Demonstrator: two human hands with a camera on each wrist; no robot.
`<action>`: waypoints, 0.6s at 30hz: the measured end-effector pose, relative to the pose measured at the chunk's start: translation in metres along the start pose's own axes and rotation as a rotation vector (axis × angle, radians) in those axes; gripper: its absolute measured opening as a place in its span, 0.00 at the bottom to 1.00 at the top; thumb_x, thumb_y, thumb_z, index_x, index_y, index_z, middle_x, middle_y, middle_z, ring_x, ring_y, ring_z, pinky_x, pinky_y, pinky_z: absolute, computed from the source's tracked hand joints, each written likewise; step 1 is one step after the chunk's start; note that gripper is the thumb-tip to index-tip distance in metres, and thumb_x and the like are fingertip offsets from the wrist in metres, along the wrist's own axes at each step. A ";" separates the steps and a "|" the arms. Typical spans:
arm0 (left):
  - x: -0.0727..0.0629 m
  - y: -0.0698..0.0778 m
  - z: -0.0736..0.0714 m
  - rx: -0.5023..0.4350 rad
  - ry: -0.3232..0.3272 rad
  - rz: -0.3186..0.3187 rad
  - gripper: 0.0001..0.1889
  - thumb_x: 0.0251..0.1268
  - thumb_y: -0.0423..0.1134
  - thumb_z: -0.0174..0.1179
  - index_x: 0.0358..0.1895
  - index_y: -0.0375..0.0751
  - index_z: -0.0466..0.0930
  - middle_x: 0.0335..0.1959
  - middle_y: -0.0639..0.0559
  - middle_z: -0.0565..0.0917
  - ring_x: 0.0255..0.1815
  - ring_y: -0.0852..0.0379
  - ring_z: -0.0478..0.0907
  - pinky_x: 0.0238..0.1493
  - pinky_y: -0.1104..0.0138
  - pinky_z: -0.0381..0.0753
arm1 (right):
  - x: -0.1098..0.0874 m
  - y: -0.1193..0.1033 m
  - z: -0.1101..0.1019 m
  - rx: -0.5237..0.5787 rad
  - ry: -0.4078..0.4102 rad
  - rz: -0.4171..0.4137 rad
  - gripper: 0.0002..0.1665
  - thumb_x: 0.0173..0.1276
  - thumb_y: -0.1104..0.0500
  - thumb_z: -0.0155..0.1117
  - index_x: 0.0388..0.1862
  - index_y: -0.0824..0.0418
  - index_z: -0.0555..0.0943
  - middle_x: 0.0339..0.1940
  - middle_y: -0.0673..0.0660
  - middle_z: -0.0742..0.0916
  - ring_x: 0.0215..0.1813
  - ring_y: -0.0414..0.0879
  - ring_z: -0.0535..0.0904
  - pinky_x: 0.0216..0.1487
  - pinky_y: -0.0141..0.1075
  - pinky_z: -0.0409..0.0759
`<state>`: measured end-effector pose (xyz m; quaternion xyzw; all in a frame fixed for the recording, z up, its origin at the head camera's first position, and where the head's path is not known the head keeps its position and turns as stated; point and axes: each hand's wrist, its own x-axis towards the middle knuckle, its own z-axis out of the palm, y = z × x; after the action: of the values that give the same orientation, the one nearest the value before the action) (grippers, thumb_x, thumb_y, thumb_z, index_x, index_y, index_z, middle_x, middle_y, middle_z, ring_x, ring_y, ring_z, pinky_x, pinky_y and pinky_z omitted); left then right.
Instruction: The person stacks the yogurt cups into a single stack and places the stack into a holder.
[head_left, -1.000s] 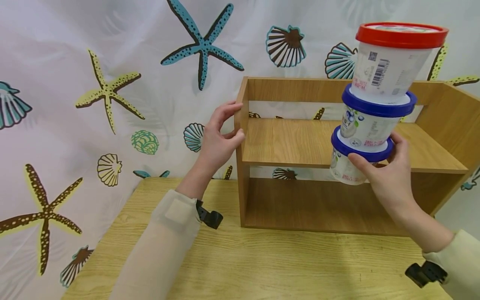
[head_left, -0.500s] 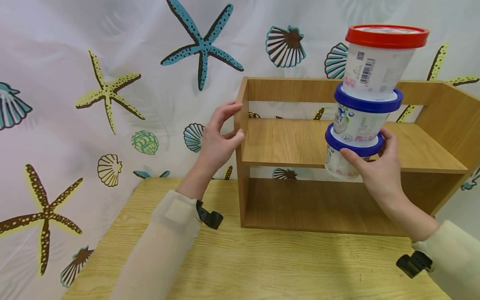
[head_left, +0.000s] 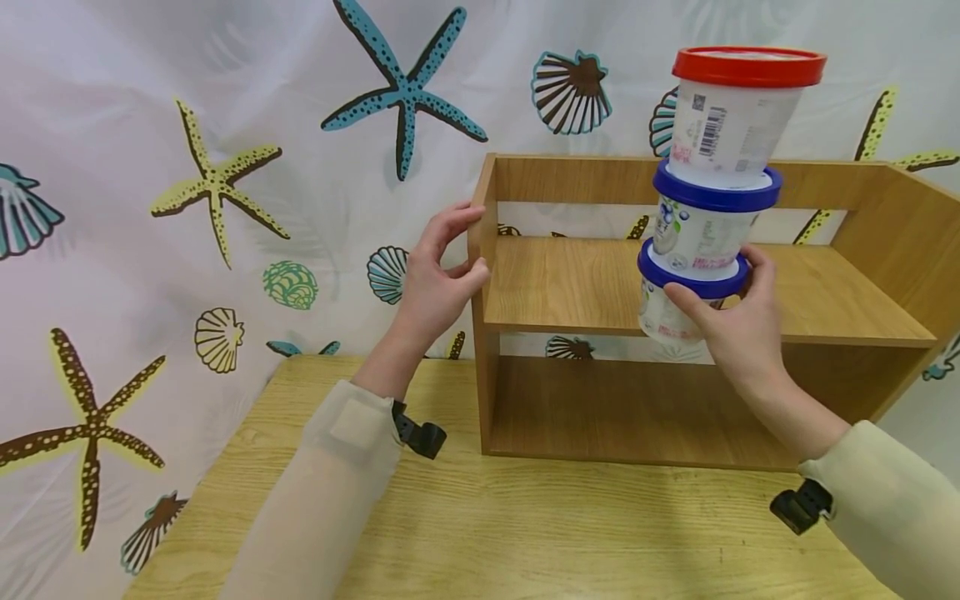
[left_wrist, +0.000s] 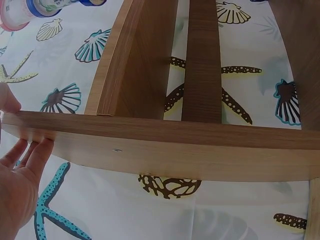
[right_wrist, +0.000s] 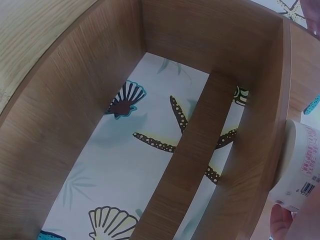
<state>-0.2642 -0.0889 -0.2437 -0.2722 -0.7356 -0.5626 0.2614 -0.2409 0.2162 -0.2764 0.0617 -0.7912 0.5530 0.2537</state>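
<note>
In the head view my right hand (head_left: 742,325) grips the lowest of three stacked round ice-cream tubs. That bottom tub (head_left: 666,315) and the middle tub (head_left: 701,237) have blue lids. The top tub (head_left: 731,129) is larger, with a red lid, and the stack leans slightly right. It is held before the middle board of a wooden two-tier shelf (head_left: 558,275); whether the bottom tub (right_wrist: 302,165) touches the board's edge I cannot tell. My left hand (head_left: 442,275) holds the shelf's left side panel (left_wrist: 200,150), thumb and fingers on opposite faces.
The shelf stands on a light wooden table (head_left: 570,525). Behind hangs a white cloth (head_left: 300,208) printed with starfish and shells. The shelf's right side panel (head_left: 900,225) and its lower board (head_left: 600,408) are also in view.
My right hand has carried the stack of tubs leftward and slightly away from me over the shelf's front. My left hand has stayed on the side panel.
</note>
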 end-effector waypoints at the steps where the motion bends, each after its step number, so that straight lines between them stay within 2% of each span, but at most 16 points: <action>1: 0.000 0.000 0.000 0.000 0.000 0.000 0.25 0.60 0.21 0.54 0.63 0.31 0.70 0.69 0.40 0.66 0.67 0.49 0.67 0.53 0.50 0.78 | 0.001 0.000 0.001 0.001 0.002 0.001 0.48 0.63 0.51 0.71 0.72 0.56 0.52 0.64 0.57 0.71 0.61 0.46 0.68 0.56 0.39 0.70; 9: -0.001 0.001 0.000 -0.004 -0.001 0.000 0.25 0.60 0.20 0.54 0.63 0.30 0.70 0.69 0.40 0.66 0.67 0.48 0.67 0.53 0.49 0.78 | 0.008 0.000 0.009 -0.003 -0.006 0.025 0.50 0.62 0.47 0.70 0.73 0.55 0.50 0.64 0.58 0.70 0.61 0.47 0.67 0.56 0.40 0.70; 18: 0.000 0.002 0.001 0.001 0.001 0.008 0.25 0.60 0.20 0.54 0.63 0.30 0.70 0.68 0.39 0.66 0.67 0.48 0.67 0.52 0.49 0.78 | 0.019 0.002 0.014 0.020 -0.001 0.035 0.52 0.61 0.45 0.71 0.73 0.55 0.49 0.67 0.58 0.69 0.65 0.51 0.67 0.64 0.48 0.68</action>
<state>-0.2633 -0.0880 -0.2427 -0.2747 -0.7347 -0.5611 0.2642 -0.2623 0.2076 -0.2728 0.0509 -0.7867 0.5652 0.2429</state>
